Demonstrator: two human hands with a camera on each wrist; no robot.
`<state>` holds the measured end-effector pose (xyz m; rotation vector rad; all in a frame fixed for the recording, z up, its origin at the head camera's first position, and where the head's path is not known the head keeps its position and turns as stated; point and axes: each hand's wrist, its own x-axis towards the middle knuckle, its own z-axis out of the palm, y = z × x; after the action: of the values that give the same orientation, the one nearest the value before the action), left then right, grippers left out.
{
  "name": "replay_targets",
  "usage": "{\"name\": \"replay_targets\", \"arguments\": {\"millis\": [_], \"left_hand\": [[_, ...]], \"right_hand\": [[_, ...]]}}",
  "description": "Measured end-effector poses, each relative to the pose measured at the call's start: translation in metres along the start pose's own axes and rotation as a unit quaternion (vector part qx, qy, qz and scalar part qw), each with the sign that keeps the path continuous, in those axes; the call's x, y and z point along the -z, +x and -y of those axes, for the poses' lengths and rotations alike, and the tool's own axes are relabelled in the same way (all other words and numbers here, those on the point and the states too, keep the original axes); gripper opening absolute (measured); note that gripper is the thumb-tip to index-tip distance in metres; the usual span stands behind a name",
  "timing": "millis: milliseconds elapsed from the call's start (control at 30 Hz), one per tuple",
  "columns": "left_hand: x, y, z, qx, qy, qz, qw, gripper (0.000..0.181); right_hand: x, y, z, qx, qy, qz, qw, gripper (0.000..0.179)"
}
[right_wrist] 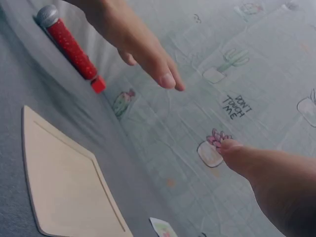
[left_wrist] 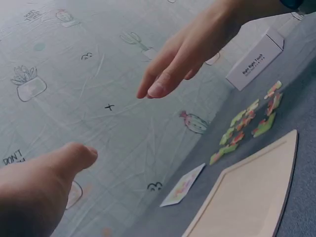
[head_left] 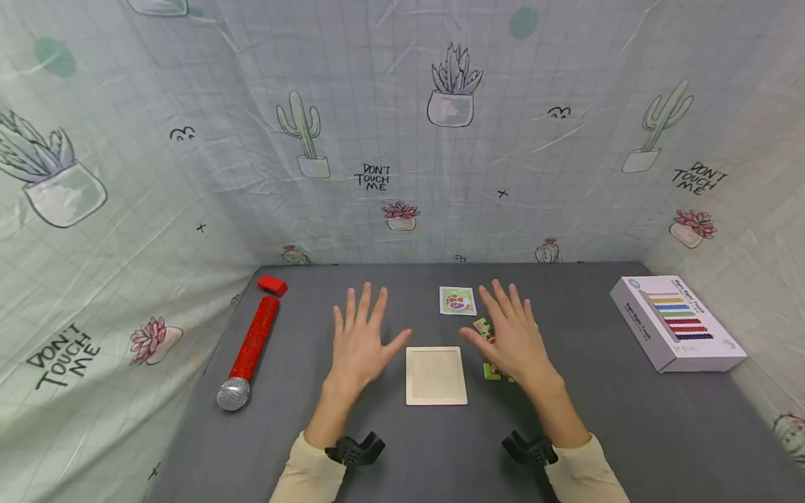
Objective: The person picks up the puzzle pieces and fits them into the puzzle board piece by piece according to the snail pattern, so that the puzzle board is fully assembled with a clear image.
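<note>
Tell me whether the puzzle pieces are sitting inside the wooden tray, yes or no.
No, the left wrist view shows the puzzle pieces lying on the gray table beside the wooden tray.

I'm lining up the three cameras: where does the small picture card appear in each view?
Head: the picture card lies slightly right of and below centre, beyond the wooden tray.
Left wrist: low, slightly right of centre, left of the wooden tray.
Right wrist: cut off by the bottom edge, near mid-width.
Shared landmark: the wooden tray.
</note>
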<state>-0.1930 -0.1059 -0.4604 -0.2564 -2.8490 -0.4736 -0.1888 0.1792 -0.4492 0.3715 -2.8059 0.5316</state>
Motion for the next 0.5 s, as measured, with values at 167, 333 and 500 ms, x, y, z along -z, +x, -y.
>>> {"name": "replay_targets", "arguments": {"millis": [167, 333, 500], "left_hand": [[0.000, 0.000, 0.000, -0.024, -0.013, -0.016, 0.9995, 0.089], [-0.002, -0.007, 0.003, -0.047, -0.042, -0.028, 0.9976, 0.086], [-0.005, -0.016, 0.007, -0.059, -0.059, -0.037, 0.9958, 0.082]], "right_hand": [[0.000, 0.005, -0.005, 0.009, 0.036, -0.005, 0.9993, 0.087], [-0.002, 0.009, -0.008, 0.023, 0.060, -0.021, 0.9977, 0.085], [-0.006, 0.014, -0.012, 0.026, 0.066, -0.039, 0.9968, 0.083]]}}
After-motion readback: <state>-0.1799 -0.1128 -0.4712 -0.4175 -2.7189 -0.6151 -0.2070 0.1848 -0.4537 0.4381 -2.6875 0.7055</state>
